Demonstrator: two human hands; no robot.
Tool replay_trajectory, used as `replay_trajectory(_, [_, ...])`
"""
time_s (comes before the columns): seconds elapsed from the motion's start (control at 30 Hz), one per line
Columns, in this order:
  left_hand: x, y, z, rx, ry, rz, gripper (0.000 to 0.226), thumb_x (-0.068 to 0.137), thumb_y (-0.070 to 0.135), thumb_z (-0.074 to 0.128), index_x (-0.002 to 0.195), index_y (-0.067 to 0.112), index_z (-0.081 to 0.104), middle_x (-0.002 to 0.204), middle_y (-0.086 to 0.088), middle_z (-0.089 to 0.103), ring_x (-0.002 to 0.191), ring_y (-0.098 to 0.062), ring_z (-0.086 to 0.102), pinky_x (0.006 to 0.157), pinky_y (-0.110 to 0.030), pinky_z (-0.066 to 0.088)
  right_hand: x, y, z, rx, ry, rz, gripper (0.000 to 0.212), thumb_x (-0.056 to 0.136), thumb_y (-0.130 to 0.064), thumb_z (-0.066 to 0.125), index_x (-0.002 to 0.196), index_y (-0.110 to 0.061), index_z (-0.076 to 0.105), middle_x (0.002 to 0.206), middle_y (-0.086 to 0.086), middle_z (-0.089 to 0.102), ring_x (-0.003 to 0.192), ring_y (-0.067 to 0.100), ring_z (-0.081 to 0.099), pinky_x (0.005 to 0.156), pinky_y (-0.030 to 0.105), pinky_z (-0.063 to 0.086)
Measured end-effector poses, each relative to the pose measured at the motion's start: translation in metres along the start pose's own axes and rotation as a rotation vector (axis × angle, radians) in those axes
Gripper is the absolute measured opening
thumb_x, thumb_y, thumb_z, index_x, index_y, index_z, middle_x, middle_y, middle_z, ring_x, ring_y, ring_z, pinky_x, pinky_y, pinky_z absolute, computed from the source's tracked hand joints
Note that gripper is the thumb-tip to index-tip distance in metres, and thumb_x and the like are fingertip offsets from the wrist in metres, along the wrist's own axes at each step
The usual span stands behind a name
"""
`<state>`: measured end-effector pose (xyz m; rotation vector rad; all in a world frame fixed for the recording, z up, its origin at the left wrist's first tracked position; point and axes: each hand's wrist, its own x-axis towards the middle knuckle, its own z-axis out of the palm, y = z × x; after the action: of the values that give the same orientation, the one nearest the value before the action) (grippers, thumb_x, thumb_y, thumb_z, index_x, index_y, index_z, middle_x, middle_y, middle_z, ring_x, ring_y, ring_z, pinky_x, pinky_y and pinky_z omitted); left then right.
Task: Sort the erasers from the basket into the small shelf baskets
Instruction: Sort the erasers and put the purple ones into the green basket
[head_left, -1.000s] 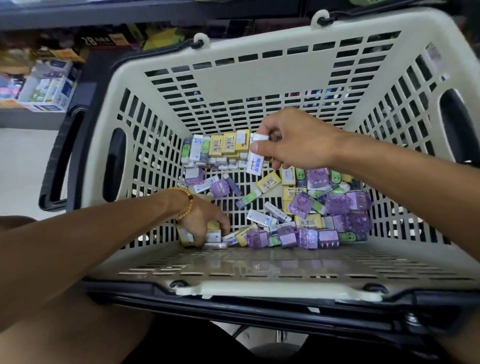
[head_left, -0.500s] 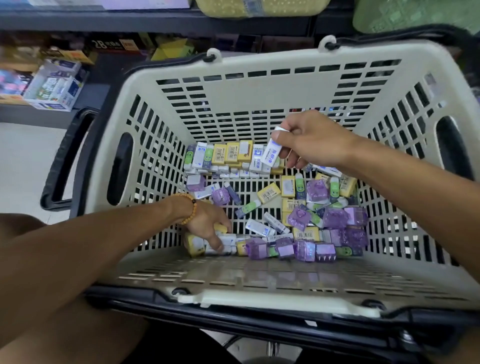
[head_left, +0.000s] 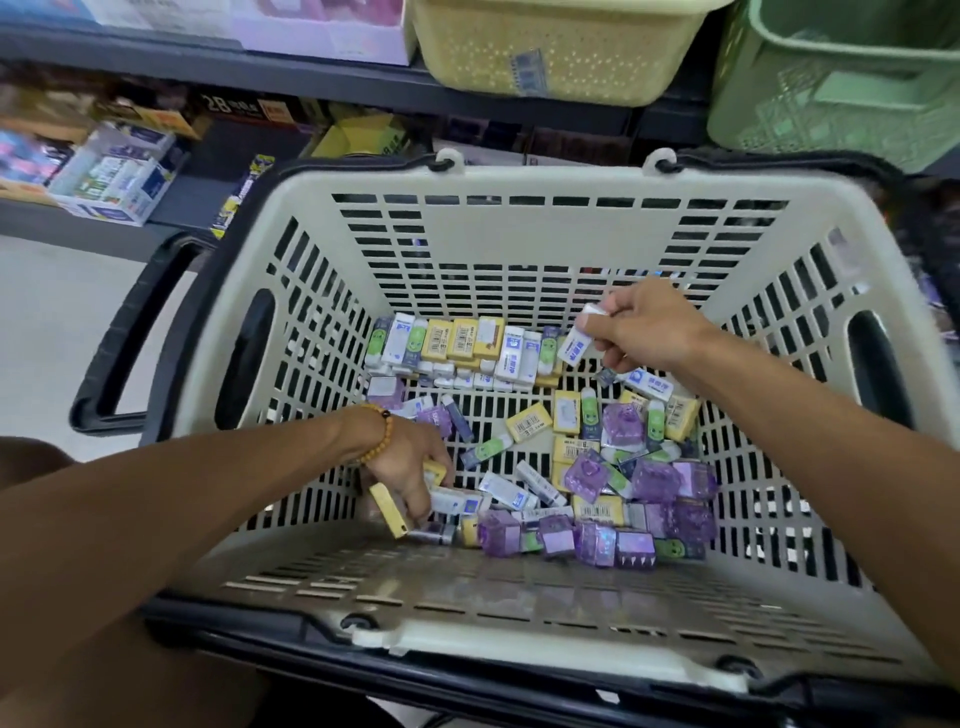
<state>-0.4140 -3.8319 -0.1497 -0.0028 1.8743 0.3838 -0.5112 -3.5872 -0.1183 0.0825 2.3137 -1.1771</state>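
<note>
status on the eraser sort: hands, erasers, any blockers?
Right hand pinches white eraser above the pile. Left hand grips yellow eraser at near-left corner. Most erasers loose in the cream basket. Nothing blocking.

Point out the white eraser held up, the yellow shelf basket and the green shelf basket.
White blue-printed eraser (head_left: 575, 349), head view: its printed sleeve.
Yellow perforated plastic shelf basket (head_left: 550, 57), head view: front wall.
Green plastic shelf basket (head_left: 831, 88), head view: front wall.

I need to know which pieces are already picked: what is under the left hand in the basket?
The left hand grips a yellow eraser and touches white erasers on the basket floor. Its palm covers whatever else lies beneath.
</note>
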Motion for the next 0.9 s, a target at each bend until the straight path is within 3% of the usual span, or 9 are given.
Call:
replay_trajectory(0.07, [-0.007,0.0,-0.013,-0.079,-0.022,0.014,0.053,0.079,0.01,0.076,0.126,0.018,0.054,0.124,-0.015,0.063,0.091,-0.027,0.071,0.052,-0.029,0.056,0.005,0.001,0.004,0.024,-0.023,0.045,0.018,0.093,-0.02,0.067,0.082,-0.006,0.066,0.068,0.006,0.065,0.052,0.009,0.062,0.054,0.025,0.055])
replay_trajectory(0.17, [-0.02,0.003,-0.03,-0.198,0.082,0.041,0.046,0.076,0.009,0.078,0.115,0.022,0.058,0.121,-0.017,0.064,0.084,-0.03,0.073,0.043,-0.025,0.052,0.015,-0.003,0.014,0.034,-0.067,0.095,0.017,0.094,-0.018,0.064,0.085,-0.005,0.066,0.067,0.006,0.065,0.049,0.009,0.059,0.05,0.025,0.052])
replay_trajectory(0.27, [-0.034,0.002,-0.039,-0.371,0.214,0.089,0.045,0.071,0.01,0.081,0.104,0.03,0.059,0.134,-0.012,0.054,0.081,-0.023,0.073,0.064,-0.038,0.061,0.024,-0.012,0.031,0.015,-0.101,0.126,0.011,0.095,-0.01,0.061,0.088,-0.002,0.065,0.071,0.009,0.068,0.047,0.008,0.06,0.042,0.018,0.047])
replay_trajectory(0.33, [-0.046,-0.001,-0.039,-0.515,0.26,0.119,0.049,0.066,0.007,0.084,0.104,0.029,0.062,0.133,-0.003,0.048,0.083,-0.02,0.073,0.082,-0.047,0.058,0.026,-0.013,0.04,0.048,-0.118,0.16,0.007,0.094,-0.001,0.059,0.096,0.001,0.065,0.083,0.015,0.071,0.058,0.013,0.066,0.051,0.019,0.054])
replay_trajectory(0.43, [-0.062,-0.005,-0.033,-0.696,0.291,0.135,0.05,0.061,0.005,0.086,0.1,0.029,0.067,0.113,-0.009,0.066,0.088,-0.029,0.072,0.09,-0.055,0.052,0.022,-0.012,0.04,0.027,-0.034,0.13,0.01,0.094,0.0,0.058,0.092,-0.003,0.067,0.089,0.015,0.071,0.071,0.018,0.068,0.065,0.027,0.059])
replay_trajectory(0.5, [-0.067,-0.005,-0.031,-0.792,0.291,0.134,0.047,0.065,0.004,0.084,0.1,0.029,0.066,0.093,-0.011,0.075,0.073,-0.025,0.073,0.075,-0.047,0.059,0.013,-0.016,0.033,0.05,-0.032,0.045,0.012,0.096,-0.013,0.059,0.089,-0.012,0.069,0.087,0.011,0.07,0.071,0.017,0.066,0.063,0.026,0.057])
replay_trajectory(0.6, [-0.073,-0.001,-0.032,-0.952,0.259,0.141,0.047,0.071,0.001,0.079,0.106,0.025,0.06,0.075,-0.01,0.075,0.049,-0.017,0.064,0.036,-0.022,0.045,-0.008,-0.033,0.036,0.152,-0.39,-0.022,0.02,0.093,-0.037,0.063,0.101,-0.021,0.071,0.09,0.007,0.074,0.072,0.016,0.069,0.061,0.023,0.054])
replay_trajectory(0.7, [-0.075,0.001,-0.031,-1.029,0.275,0.151,0.045,0.072,0.001,0.079,0.105,0.025,0.061,0.07,-0.009,0.073,0.045,-0.016,0.062,0.032,-0.018,0.04,-0.02,-0.043,0.055,0.155,-0.549,-0.083,0.014,0.093,-0.028,0.064,0.102,-0.018,0.068,0.088,0.003,0.074,0.076,0.015,0.071,0.067,0.025,0.057])
replay_trajectory(0.9, [-0.081,-0.013,-0.023,-1.173,0.37,0.101,0.05,0.07,0.003,0.079,0.115,0.018,0.061,0.078,-0.013,0.074,0.05,-0.018,0.063,0.035,-0.021,0.043,-0.003,-0.051,0.061,0.256,-0.458,-0.041,0.016,0.099,-0.018,0.055,0.106,-0.007,0.065,0.081,0.006,0.067,0.066,0.014,0.064,0.061,0.023,0.055])
